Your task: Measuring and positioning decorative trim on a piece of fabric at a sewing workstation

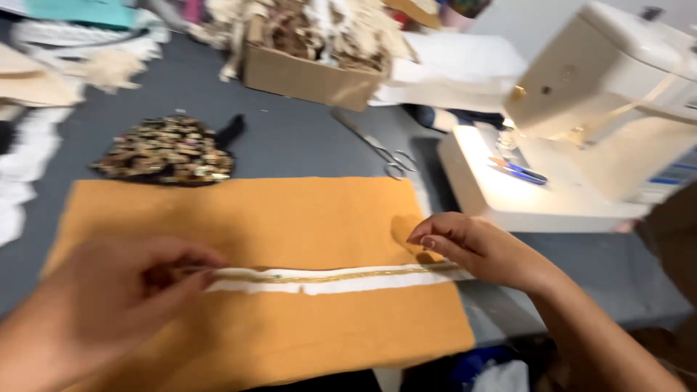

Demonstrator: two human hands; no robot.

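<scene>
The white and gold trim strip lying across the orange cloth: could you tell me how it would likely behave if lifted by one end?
The trim strip looks thin and flat, so it would probably droop limply. It seems light, since the left hand pinches it with fingertips alone. Lying loose on the orange cloth, with the right hand pressing its other end, it may well slide if pushed.

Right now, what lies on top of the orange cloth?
A white strip with gold trim, both hands at its ends. The grey table beneath the orange cloth is covered.

A grey table carries an orange cloth, scissors, a cardboard box and a white sewing machine. A dark sequinned piece lies just beyond the cloth.
</scene>
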